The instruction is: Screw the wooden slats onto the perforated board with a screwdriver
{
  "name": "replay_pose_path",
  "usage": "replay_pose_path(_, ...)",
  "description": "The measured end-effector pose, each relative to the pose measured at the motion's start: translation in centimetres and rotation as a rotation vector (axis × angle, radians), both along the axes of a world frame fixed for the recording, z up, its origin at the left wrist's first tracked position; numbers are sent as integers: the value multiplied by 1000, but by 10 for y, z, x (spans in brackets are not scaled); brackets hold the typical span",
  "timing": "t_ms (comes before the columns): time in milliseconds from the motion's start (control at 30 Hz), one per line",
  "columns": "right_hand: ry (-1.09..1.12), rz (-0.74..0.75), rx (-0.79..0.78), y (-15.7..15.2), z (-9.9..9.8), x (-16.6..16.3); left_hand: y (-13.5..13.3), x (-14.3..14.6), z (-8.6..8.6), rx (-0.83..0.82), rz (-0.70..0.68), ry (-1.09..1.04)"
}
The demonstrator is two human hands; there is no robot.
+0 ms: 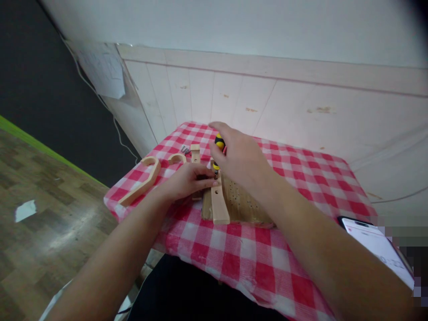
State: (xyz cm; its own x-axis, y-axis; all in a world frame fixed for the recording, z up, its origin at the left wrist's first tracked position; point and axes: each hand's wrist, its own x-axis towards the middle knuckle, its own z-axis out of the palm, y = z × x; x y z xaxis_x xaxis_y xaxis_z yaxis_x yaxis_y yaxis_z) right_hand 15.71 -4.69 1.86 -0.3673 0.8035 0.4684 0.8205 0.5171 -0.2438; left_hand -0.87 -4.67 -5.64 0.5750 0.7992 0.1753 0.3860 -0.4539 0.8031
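A yellow and black screwdriver (220, 141) stands nearly upright in my right hand (242, 156), whose fingers and thumb curl round its handle. Its tip points down at a pale wooden piece (220, 207) with a hole in it, which lies across a brown wooden board (240, 203). My left hand (192, 180) has its thumb and fingers pinched together beside the screwdriver's tip, against the wooden piece. What sits between those fingertips is too small to make out. Several small holes dot the board to the right of the piece.
Two hook-shaped wooden pieces, a long one (143, 185) and a partly hidden one (177, 157), lie at left. Near them are another wooden piece (195, 151) and a few screws (185, 150). A phone (374, 245) lies on the checked tablecloth (301, 174), beside the wall (234, 93).
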Motion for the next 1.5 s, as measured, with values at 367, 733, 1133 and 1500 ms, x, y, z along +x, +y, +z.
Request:
replay_pose_path(367,-283,-246,-76,-17,27,4,2,-1,-3,24,13,25)
replay_pose_path(733,-241,256,-188,1,26,28,-2,0,-2,55,43,36)
replay_pose_path(1133,-336,229,-135,-11,32,14,-1,0,-3,43,34,32)
replay_pose_path(1500,-55,100,-59,-13,35,23,-2,0,-1,-6,61,32)
